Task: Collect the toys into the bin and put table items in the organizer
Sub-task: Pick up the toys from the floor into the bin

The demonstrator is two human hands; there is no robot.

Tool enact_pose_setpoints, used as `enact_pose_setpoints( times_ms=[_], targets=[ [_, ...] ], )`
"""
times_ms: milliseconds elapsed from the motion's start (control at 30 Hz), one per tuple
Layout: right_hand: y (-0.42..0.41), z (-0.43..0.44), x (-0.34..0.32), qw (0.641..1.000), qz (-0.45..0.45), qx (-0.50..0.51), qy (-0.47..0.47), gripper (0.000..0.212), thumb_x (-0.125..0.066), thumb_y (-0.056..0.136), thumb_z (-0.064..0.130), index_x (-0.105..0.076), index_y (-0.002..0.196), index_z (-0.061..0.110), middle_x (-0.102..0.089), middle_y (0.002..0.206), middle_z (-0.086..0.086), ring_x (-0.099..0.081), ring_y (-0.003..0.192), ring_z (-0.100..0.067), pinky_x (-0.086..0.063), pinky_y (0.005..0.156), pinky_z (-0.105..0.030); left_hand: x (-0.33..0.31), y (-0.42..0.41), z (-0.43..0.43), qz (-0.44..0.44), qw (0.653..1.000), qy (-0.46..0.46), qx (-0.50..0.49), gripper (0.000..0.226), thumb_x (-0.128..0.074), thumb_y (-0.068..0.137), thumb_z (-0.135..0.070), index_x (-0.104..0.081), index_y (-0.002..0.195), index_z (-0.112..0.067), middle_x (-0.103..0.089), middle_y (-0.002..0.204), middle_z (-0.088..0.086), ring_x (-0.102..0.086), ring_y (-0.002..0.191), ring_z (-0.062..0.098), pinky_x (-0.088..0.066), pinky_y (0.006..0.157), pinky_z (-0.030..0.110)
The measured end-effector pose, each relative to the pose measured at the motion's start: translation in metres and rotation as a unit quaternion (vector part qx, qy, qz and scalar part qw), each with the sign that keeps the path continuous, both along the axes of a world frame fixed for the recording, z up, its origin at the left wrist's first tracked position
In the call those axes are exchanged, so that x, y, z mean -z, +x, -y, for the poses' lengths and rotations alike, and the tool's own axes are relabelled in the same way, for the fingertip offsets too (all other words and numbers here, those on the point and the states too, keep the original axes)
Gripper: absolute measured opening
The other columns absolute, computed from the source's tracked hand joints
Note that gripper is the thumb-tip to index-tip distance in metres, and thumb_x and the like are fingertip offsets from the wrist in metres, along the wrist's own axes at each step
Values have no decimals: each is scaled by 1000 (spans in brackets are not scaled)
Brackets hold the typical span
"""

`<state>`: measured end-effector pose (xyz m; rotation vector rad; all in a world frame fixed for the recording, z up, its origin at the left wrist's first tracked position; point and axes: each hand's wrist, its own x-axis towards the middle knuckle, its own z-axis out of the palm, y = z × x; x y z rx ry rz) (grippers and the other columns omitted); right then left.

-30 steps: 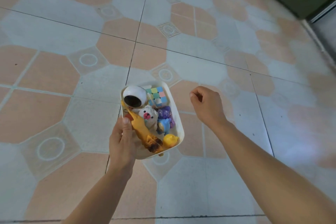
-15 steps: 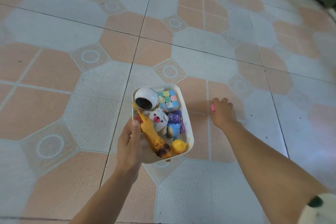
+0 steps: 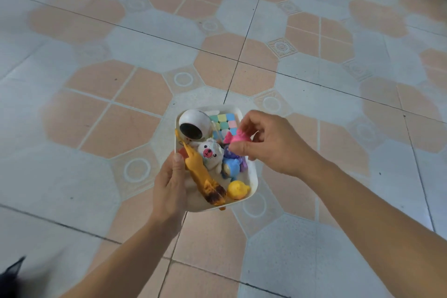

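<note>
My left hand (image 3: pixel 170 185) grips the near left rim of a white bin (image 3: pixel 254 182), held above the tiled floor. Inside lie a white round camera toy (image 3: pixel 193 126), a pastel puzzle cube (image 3: pixel 223 122), a white bear (image 3: pixel 210 153), an orange rubber chicken (image 3: pixel 200 175), a blue figure (image 3: pixel 231 168), a purple toy (image 3: pixel 242 163) and a yellow duck (image 3: pixel 238 190). My right hand (image 3: pixel 273 144) pinches a small pink toy (image 3: pixel 238 138) between thumb and fingers, just over the bin's right side.
Orange and pale grey floor tiles (image 3: pixel 135 113) fill the view on all sides. A dark blurred object (image 3: pixel 12 271) shows at the bottom left corner.
My right hand reached down to the floor on the right, picked up the pink toy and brought it back over the bin. The view shifted; the dark cabinet left the frame.
</note>
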<state>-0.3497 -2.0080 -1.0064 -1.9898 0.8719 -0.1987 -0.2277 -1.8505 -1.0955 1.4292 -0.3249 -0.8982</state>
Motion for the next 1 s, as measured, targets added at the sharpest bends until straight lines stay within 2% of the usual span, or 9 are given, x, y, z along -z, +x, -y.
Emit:
enact_pose_setpoints(
  times_ms=[133, 267, 367, 500, 567, 633, 767, 900, 1000],
  targets=[
    [34, -48, -2, 990, -84, -103, -56, 25, -78, 73, 37, -70, 85, 16, -66, 82, 1, -57, 67, -3, -44, 60, -22, -11, 22, -29, 6, 999, 14, -34, 40, -38, 99, -44, -68, 101, -19, -74, 99, 0, -70, 96, 22, -57, 81, 38],
    [68, -77, -7, 976, -118, -143, -115, 32, -77, 72, 43, -69, 84, 14, -66, 80, -1, -60, 74, -14, -43, 60, -24, -25, 40, -57, 14, 997, 20, -70, 37, -37, 98, -44, -67, 95, -23, -75, 88, -8, -72, 86, 14, -59, 70, 30],
    [98, -98, -18, 966, -109, -184, -148, 39, -73, 74, 49, -68, 89, 14, -66, 84, -4, -62, 79, -18, -51, 66, -31, -36, 57, -82, 6, 994, 16, -111, 41, -39, 97, -47, -69, 98, -20, -73, 102, 5, -70, 97, 26, -58, 81, 42],
    [133, -121, -40, 953, -64, -214, -207, 50, -60, 82, 57, -68, 96, 9, -67, 90, -9, -62, 82, -23, -52, 77, -45, -52, 81, -114, -3, 989, 9, -148, 47, -40, 88, -53, -68, 103, -18, -73, 102, 3, -71, 95, 22, -60, 74, 34],
    [152, -137, -53, 946, -29, -236, -219, 46, -55, 86, 54, -68, 97, 11, -66, 89, -7, -60, 80, -20, -51, 75, -41, -64, 98, -139, -8, 984, 13, -178, 48, -39, 88, -54, -67, 104, -19, -74, 100, -1, -71, 92, 18, -59, 67, 27],
    [170, -152, -65, 943, 12, -249, -221, 38, -54, 90, 48, -68, 94, 13, -66, 85, -4, -57, 74, -16, -48, 69, -34, -77, 115, -161, -11, 979, 24, -200, 52, -38, 89, -55, -67, 108, -17, -74, 104, 2, -70, 97, 22, -60, 73, 33],
    [213, -195, -91, 931, 104, -273, -221, 32, -53, 94, 36, -68, 86, 10, -66, 76, -4, -55, 67, -15, -42, 62, -29, -109, 157, -219, 19, 968, 27, -250, 43, -36, 98, -46, -68, 92, -18, -76, 92, 1, -72, 92, 22, -58, 69, 31],
    [247, -242, -99, 915, 165, -294, -224, 26, -51, 96, 26, -63, 84, 7, -59, 70, 0, -48, 63, -15, -37, 57, -26, -135, 194, -290, 48, 957, 25, -287, 39, -37, 98, -47, -65, 84, -22, -74, 71, -10, -71, 63, 6, -53, 54, 23],
    [259, -264, -81, 914, 171, -291, -227, 16, -53, 94, 18, -62, 88, 7, -56, 73, 2, -44, 63, -12, -37, 60, -24, -139, 209, -333, 60, 950, 33, -303, 40, -38, 99, -45, -64, 85, -19, -75, 70, -7, -71, 59, 9, -54, 47, 22]
  ],
)
